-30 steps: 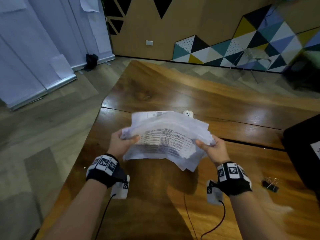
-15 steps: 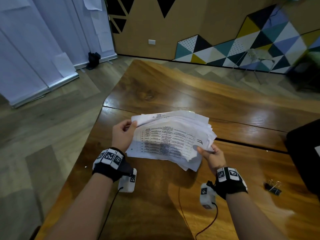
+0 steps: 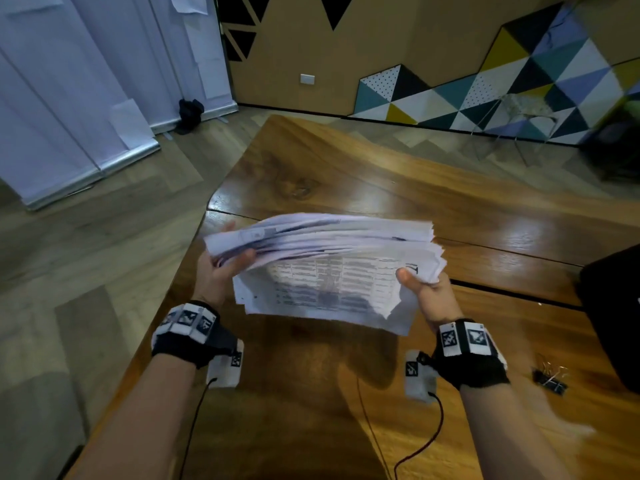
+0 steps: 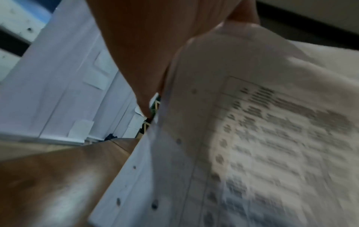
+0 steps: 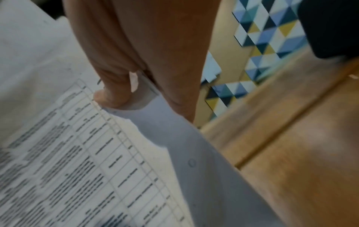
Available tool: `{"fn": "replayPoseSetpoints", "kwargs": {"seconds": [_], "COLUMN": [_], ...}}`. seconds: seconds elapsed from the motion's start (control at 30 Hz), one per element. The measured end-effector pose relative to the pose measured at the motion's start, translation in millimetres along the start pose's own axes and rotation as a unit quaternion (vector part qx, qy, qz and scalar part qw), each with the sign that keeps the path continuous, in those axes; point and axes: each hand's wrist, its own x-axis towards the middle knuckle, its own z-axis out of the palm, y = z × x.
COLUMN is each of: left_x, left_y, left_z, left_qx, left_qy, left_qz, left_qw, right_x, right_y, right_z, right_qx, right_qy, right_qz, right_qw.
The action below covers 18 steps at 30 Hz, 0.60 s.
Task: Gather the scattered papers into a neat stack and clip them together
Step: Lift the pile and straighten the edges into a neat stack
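Observation:
A loose, uneven stack of printed white papers [image 3: 325, 265] hangs in the air above the wooden table [image 3: 346, 174], tilted with its far edge up. My left hand [image 3: 225, 268] grips its left edge, thumb on top. My right hand [image 3: 424, 289] pinches the right edge, thumb on the printed sheet. The wrist views show the papers [image 4: 252, 138] beside my left hand [image 4: 139, 50], and the papers [image 5: 77, 153] under the thumb of my right hand [image 5: 116, 86]. Black binder clips [image 3: 550, 377] lie on the table to the right of my right wrist.
A black object [image 3: 613, 317] sits at the table's right edge. The table's left edge drops to the wooden floor [image 3: 86, 254]. Thin cables [image 3: 426, 441] trail from both wristbands across the near table.
The stack has tipped from lying fairly flat to far edge raised, and it sits higher. My left hand shifted its grip along the left edge; the right hand still holds the right edge.

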Motion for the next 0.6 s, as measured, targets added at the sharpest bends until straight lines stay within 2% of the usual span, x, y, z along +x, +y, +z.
{"fn": "replayPoseSetpoints", "kwargs": {"seconds": [0.07,0.17,0.2,0.23,0.3,0.37,0.43,0.53,0.6], "left_x": [2,1,1,-1,-4,-6,-4,-10,-19], "left_y": [10,15,13,11,3,-4,-4,18,29], "left_z": [-3,0,1,3,10,18,20,14,11], "left_qx": [-0.053,-0.142,-0.154,-0.14,-0.034,0.078,0.111,0.02,0.024], "left_qy": [-0.047,-0.177,-0.199,-0.199,-0.136,-0.033,0.033,-0.009,-0.043], "left_qz": [0.001,-0.063,-0.098,-0.129,-0.153,-0.136,-0.098,-0.024,0.0], "left_qw": [0.997,0.972,0.963,0.961,0.978,0.987,0.988,0.999,0.999], "right_x": [1,-4,-5,-8,-12,-14,-18,-26,-31], "right_y": [-12,-18,-16,-15,-16,-18,-23,-34,-31], "right_z": [-7,-8,-7,-6,-3,-3,-8,-17,-20], "right_qx": [0.008,-0.006,-0.006,-0.002,0.003,-0.004,0.006,0.034,0.031], "right_qy": [0.005,0.021,0.03,0.039,0.047,0.046,0.051,0.047,0.039], "right_qz": [-0.013,0.01,0.017,0.025,0.032,0.034,0.018,-0.061,-0.084], "right_qw": [1.0,1.0,0.999,0.999,0.998,0.998,0.999,0.996,0.995]}}
